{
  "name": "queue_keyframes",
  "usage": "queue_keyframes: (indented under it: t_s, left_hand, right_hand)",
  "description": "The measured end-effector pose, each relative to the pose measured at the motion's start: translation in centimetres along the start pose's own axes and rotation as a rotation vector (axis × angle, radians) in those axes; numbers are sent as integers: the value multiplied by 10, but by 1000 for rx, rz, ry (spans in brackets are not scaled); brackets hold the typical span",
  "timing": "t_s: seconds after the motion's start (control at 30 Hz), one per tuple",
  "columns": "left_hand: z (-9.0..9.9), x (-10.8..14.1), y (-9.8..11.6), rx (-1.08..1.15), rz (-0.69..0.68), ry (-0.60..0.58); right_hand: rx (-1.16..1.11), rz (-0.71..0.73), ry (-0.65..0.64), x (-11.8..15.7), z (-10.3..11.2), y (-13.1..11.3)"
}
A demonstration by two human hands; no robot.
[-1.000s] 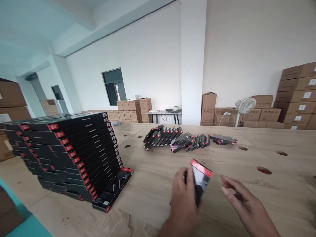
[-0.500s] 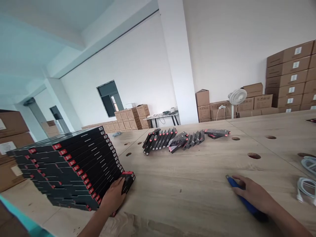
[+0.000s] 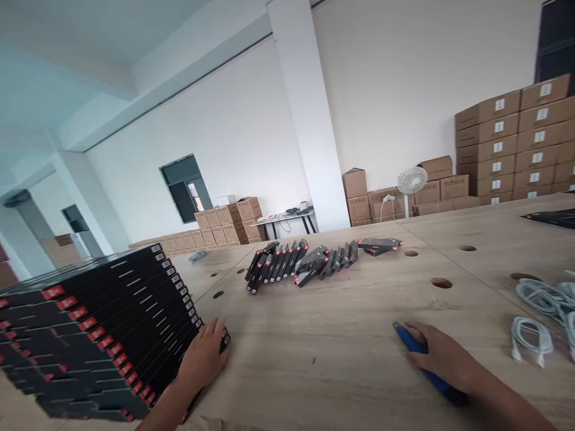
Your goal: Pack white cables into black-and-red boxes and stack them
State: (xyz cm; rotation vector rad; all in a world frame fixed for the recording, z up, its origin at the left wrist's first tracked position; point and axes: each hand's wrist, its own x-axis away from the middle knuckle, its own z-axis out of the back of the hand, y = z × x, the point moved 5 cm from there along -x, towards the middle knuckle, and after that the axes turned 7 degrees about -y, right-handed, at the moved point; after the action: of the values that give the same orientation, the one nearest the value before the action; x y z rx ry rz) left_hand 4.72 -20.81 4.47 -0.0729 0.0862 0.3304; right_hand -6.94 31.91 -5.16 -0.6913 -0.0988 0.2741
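My left hand is wrapped over a slim black box at the foot of a tall stack. The hand hides most of this box, leaving its labelled end in sight. The stack is made of many flat black boxes with red corners and white labels. On the right, my right hand grips a blue utility knife low over the wooden table. Its metal tip points away from me to the left, and its dark rear end shows below the palm.
Several black boxes lean in a row across the table. White coiled cables lie at the right, near round holes in the tabletop. Behind stand a white fan and piled cartons.
The view has turned right, so the stack sits further left. Under my left hand, the box's red-marked top is now covered. My right hand keeps its hold on the knife.
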Motion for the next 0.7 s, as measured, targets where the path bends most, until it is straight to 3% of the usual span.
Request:
queue_keyframes:
  t_s: [0.27, 0.37, 0.53, 0.63, 0.7]
  left_hand:
    - [-8, -129, 171, 141, -180, 4]
    - [-11, -168, 218, 136, -203, 71]
    - [-19, -204, 252, 142, -178, 126]
    - [-19, -204, 251, 164, -170, 154]
    - [-11, -190, 244, 194, -179, 212]
  right_hand:
    - [44, -28, -23, 0, 0, -4]
    - [59, -40, -4, -2, 1, -6]
    - [104, -84, 9, -5, 5, -11]
    - [107, -87, 21, -5, 8, -14]
    - [100, -91, 32, -6, 9, -14]
